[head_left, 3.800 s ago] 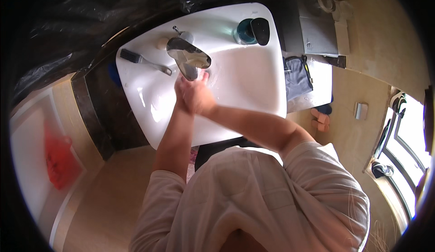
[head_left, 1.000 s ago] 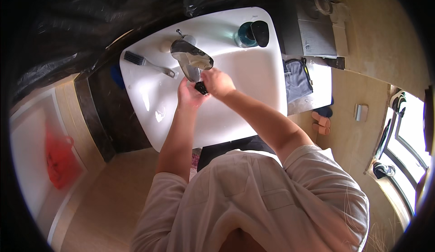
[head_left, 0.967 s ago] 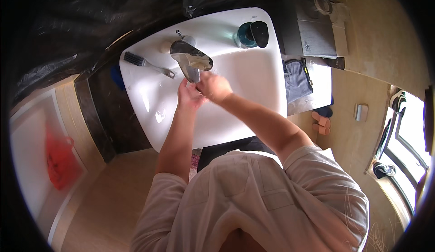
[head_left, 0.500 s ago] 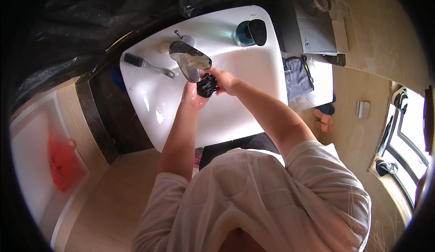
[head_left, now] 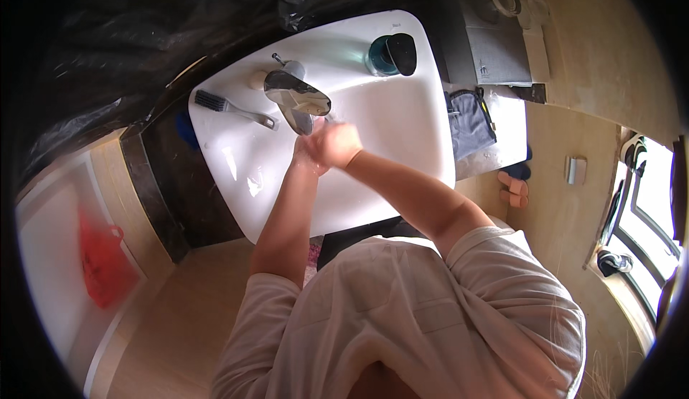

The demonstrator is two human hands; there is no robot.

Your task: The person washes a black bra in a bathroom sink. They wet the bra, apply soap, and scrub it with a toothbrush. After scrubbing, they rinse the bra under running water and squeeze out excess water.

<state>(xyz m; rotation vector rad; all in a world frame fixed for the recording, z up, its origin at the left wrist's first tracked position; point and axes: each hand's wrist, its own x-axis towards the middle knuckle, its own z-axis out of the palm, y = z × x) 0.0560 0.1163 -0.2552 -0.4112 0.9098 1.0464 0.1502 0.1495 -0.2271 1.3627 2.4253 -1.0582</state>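
Under the tap of a white washbasin, my two hands are pressed together. My right hand lies over the top, closed and a little blurred. Beneath and to its left is my left hand, wet and mostly covered, its fingers hidden. The crumpled black cloth seen between them a moment ago is now out of sight behind the right hand. I see no black cloth lying in the basin.
A grey-handled brush lies on the basin's left rim. At the far right corner stands a teal bottle with a black top. Beyond the right edge are a dark grey cloth item and a dark box. Black plastic sheeting hangs behind.
My right hand has turned and moved left over my left hand, covering the black cloth that showed before. The left hand has shifted slightly. Basin, tap and brush stay put.
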